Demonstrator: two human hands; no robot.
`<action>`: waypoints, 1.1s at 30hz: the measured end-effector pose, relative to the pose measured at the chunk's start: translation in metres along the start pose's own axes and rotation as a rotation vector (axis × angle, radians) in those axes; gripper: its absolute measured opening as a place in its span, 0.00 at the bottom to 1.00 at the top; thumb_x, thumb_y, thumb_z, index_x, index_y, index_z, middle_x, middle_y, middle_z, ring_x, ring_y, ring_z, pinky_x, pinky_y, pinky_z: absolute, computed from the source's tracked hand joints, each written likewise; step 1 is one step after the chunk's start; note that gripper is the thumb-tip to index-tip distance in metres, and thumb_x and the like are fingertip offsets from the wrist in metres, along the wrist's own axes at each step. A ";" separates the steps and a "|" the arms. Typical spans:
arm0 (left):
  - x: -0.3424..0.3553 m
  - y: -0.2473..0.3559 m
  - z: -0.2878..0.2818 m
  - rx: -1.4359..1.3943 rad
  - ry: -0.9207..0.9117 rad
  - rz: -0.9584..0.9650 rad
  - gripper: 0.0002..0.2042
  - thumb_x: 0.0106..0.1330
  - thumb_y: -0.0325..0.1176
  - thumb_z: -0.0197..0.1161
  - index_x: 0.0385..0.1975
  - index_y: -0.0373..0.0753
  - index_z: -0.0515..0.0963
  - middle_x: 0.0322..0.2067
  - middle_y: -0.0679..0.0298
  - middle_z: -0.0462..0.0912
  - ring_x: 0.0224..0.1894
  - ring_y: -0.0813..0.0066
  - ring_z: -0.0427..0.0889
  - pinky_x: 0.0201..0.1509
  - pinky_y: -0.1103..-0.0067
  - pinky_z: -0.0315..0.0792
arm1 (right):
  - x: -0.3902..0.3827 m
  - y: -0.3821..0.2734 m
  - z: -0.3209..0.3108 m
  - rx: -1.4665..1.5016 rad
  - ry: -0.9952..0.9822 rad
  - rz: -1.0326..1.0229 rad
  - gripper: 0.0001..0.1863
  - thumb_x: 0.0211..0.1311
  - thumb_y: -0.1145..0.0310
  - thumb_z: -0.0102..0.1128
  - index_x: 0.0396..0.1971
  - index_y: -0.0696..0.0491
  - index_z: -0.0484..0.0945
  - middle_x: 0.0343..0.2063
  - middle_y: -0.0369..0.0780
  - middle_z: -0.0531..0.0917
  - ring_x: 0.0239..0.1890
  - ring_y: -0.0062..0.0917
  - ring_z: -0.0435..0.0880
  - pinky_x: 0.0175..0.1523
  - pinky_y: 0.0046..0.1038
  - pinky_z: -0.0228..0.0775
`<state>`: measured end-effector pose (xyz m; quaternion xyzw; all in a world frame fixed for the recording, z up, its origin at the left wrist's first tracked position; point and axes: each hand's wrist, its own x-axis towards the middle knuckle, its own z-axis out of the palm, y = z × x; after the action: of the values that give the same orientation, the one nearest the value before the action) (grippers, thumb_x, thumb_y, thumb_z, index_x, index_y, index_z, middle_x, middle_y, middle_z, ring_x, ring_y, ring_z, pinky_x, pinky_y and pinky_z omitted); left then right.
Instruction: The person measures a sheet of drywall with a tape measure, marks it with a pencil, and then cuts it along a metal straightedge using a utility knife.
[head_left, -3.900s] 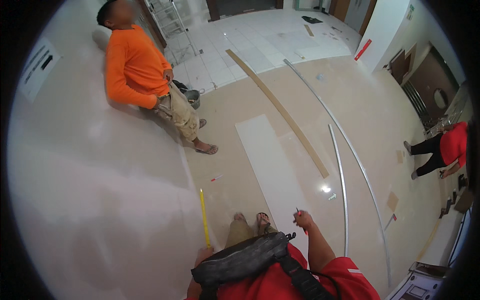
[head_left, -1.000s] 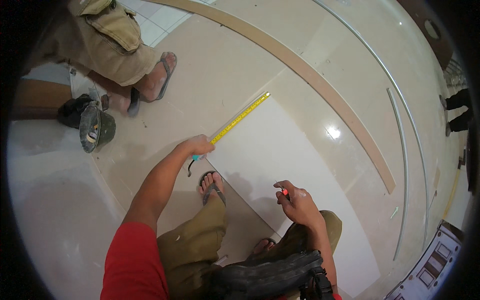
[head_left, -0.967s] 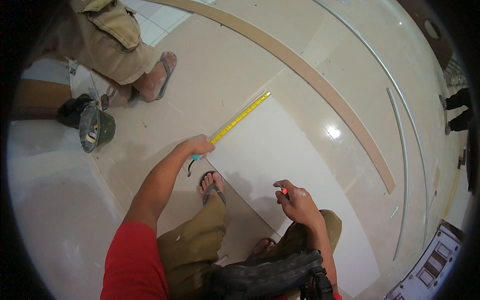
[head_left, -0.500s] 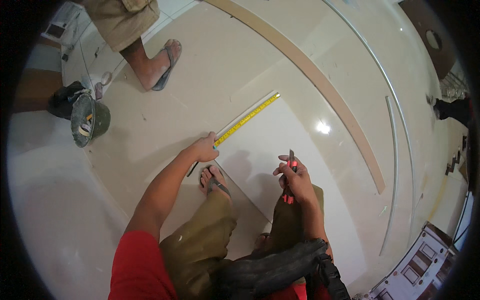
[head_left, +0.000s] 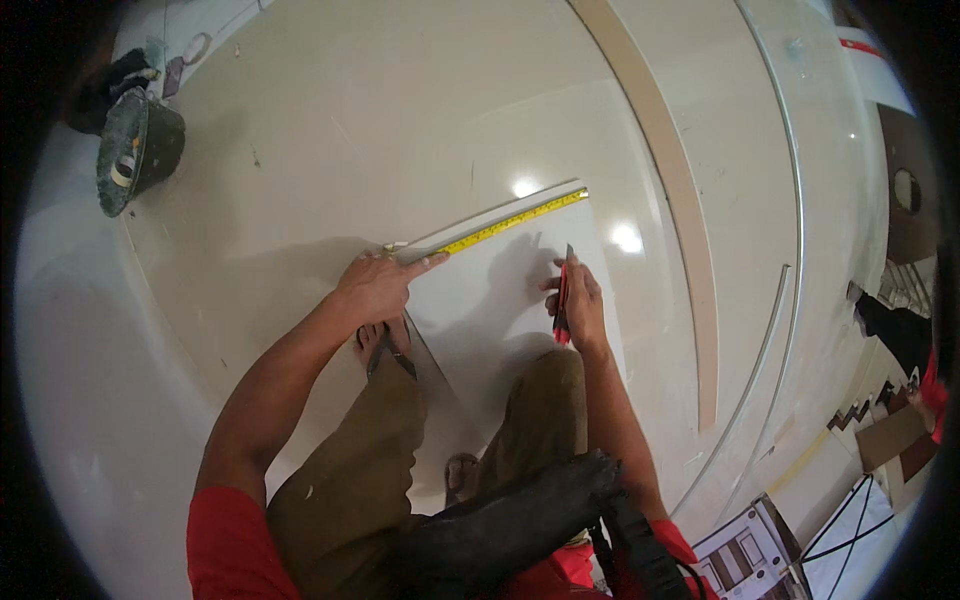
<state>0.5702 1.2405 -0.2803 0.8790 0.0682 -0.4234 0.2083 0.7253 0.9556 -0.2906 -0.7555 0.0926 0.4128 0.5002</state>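
Note:
A yellow tape measure [head_left: 515,219] is stretched along the far edge of a white board [head_left: 455,300] on the floor, its blade reaching the board's far right corner. My left hand [head_left: 378,285] grips the near end of the tape at the board's left corner, one finger laid out along the blade; the tape's case is hidden under the hand. In my right hand [head_left: 585,305] is a red and black utility knife [head_left: 564,305], held upright over the board with its blade pointing away from me. The knife is apart from the tape.
My sandalled foot [head_left: 385,345] stands by the board's left edge. At the far left is a dark bucket [head_left: 150,145] holding rolls of tape. A long tan strip [head_left: 672,180] and thin metal strips [head_left: 797,200] lie on the right. Another person's dark-clad leg [head_left: 890,325] shows far right.
My view has shifted, and the other person's sandalled foot at the upper left is out of sight. My left finger now stretches along the tape. The right hand with the knife is nearer the tape.

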 end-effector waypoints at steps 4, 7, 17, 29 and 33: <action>0.003 -0.003 0.015 -0.063 0.109 0.035 0.40 0.64 0.29 0.57 0.78 0.68 0.58 0.38 0.55 0.88 0.40 0.55 0.88 0.50 0.60 0.79 | 0.034 0.004 -0.007 -0.138 -0.070 0.002 0.29 0.80 0.44 0.48 0.51 0.60 0.78 0.29 0.40 0.83 0.23 0.19 0.78 0.30 0.23 0.72; 0.009 0.000 0.004 -0.085 -0.131 -0.075 0.39 0.67 0.37 0.61 0.79 0.64 0.55 0.44 0.51 0.86 0.47 0.52 0.87 0.51 0.57 0.79 | 0.052 0.002 -0.016 -0.276 -0.105 -0.039 0.30 0.81 0.44 0.47 0.46 0.60 0.80 0.27 0.40 0.82 0.23 0.20 0.78 0.30 0.25 0.72; 0.012 -0.008 0.003 0.014 -0.029 0.003 0.35 0.72 0.36 0.57 0.78 0.71 0.56 0.45 0.51 0.86 0.42 0.50 0.86 0.51 0.59 0.80 | 0.062 -0.010 0.001 -0.269 -0.122 -0.095 0.32 0.78 0.43 0.50 0.39 0.63 0.81 0.23 0.41 0.83 0.21 0.24 0.81 0.29 0.29 0.74; 0.007 -0.003 -0.006 0.033 -0.041 -0.008 0.34 0.73 0.36 0.56 0.78 0.73 0.55 0.56 0.55 0.83 0.46 0.51 0.86 0.55 0.59 0.80 | 0.065 -0.006 0.003 -0.205 -0.177 -0.044 0.30 0.78 0.44 0.48 0.43 0.61 0.80 0.28 0.40 0.84 0.22 0.21 0.79 0.28 0.26 0.73; 0.010 -0.006 -0.003 0.068 -0.044 -0.019 0.34 0.74 0.36 0.56 0.78 0.73 0.55 0.59 0.56 0.82 0.47 0.52 0.86 0.57 0.59 0.80 | 0.068 -0.008 -0.002 -0.224 -0.190 -0.074 0.27 0.77 0.48 0.49 0.42 0.61 0.81 0.28 0.40 0.84 0.23 0.20 0.78 0.28 0.26 0.73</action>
<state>0.5770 1.2464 -0.2884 0.8755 0.0577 -0.4465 0.1756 0.7750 0.9762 -0.3332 -0.7670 -0.0297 0.4714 0.4343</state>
